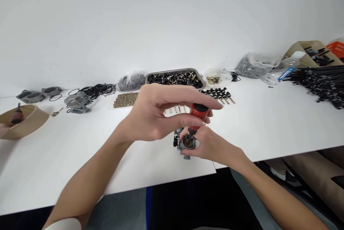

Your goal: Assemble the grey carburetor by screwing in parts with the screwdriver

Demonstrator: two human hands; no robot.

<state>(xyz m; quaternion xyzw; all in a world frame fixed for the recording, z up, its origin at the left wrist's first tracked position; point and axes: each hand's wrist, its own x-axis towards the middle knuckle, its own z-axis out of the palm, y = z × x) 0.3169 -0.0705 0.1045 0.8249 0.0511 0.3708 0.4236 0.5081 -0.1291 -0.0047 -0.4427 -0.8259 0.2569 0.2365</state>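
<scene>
My left hand (pixel 158 111) is closed around the handle of a red screwdriver (pixel 197 115) with a black end cap, thumb below and index finger stretched over it. The screwdriver points down, its tip inside the round bore of a small grey metal carburetor (pixel 185 156). My right hand (pixel 215 144) grips that carburetor from the right, just above the white table (pixel 150 165). A brownish plate shows in the bore; the exact spot where the tip meets it is too small to make out. A black knob sticks out on the carburetor's left side.
Behind my hands lie a metal tray (pixel 202 82) of small dark parts, brass pieces (pixel 125 100) and a row of black-headed parts (pixel 217 94). Another carburetor (pixel 77 102) and a beige container (pixel 40 117) are left. A bottle (pixel 282 72) and black cables (pixel 322 86) stand right.
</scene>
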